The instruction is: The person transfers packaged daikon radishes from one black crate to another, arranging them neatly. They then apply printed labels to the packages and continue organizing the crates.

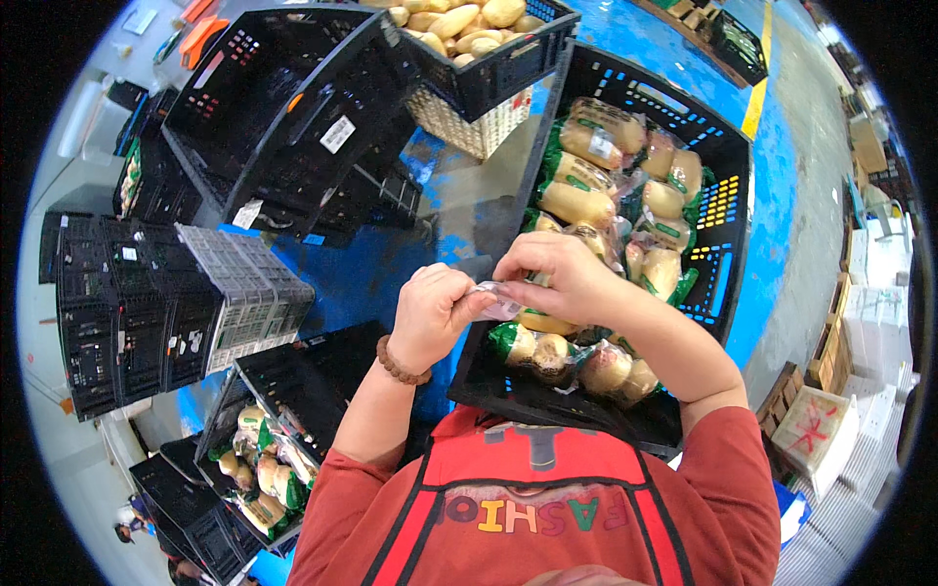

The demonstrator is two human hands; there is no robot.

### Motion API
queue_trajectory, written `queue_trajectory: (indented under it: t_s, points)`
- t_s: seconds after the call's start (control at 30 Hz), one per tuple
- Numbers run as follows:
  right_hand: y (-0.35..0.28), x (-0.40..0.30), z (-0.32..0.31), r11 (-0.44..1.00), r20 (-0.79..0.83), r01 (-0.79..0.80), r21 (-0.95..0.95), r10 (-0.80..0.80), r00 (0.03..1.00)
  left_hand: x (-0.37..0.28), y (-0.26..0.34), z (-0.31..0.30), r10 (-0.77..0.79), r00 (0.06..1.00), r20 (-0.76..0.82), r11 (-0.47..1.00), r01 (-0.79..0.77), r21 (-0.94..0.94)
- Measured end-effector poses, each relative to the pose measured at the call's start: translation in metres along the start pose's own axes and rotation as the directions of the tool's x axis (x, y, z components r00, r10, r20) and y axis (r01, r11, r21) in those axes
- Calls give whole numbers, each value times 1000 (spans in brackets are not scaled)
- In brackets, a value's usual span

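My left hand [434, 311], with a brown beaded bracelet [401, 365] on its wrist, pinches one side of a clear plastic film [498, 304] that bears print. My right hand [560, 275] grips the other side with thumb and fingers. Both hands meet over the left edge of a black plastic crate [645, 88]. Inside it lie rows of pale root vegetables in clear and green plastic bags [586, 201]. More bagged roots [608, 370] rest at the crate's near end. Whether the film belongs to one of these bags is hidden by my right hand.
Loose pale roots [469, 22] fill a black crate [506, 77] on a white basket [476, 121]. Left stand a large black crate [293, 139], stacked crates [132, 315] and a crate of bagged roots [264, 469]. A foam box [813, 432] stands right.
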State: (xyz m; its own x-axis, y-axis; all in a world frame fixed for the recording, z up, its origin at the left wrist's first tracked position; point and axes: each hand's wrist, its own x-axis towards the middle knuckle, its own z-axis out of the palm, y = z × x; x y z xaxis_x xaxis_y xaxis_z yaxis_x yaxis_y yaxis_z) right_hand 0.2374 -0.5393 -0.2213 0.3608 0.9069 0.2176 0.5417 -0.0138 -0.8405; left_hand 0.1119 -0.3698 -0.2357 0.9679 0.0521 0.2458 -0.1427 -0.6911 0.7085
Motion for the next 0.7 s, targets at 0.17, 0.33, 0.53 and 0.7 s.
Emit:
queue_trajectory:
  t_s: [0.17,0.33,0.53,0.7]
  points:
    - [33,-26,-8,993,-105,-119,-3,118,988,5,1,9,111,994,9,990,-112,85]
    - [134,-47,-43,727,-415,-400,558,662,625,3,-6,9,-127,986,108,991,123,44]
    - [224,-56,-54,570,-438,-642,512,817,376,0,-12,11,-156,980,122,951,182,-248]
    - [232,-57,-44,476,-505,-866,156,792,345,3,-18,10,-112,988,103,930,141,-339]
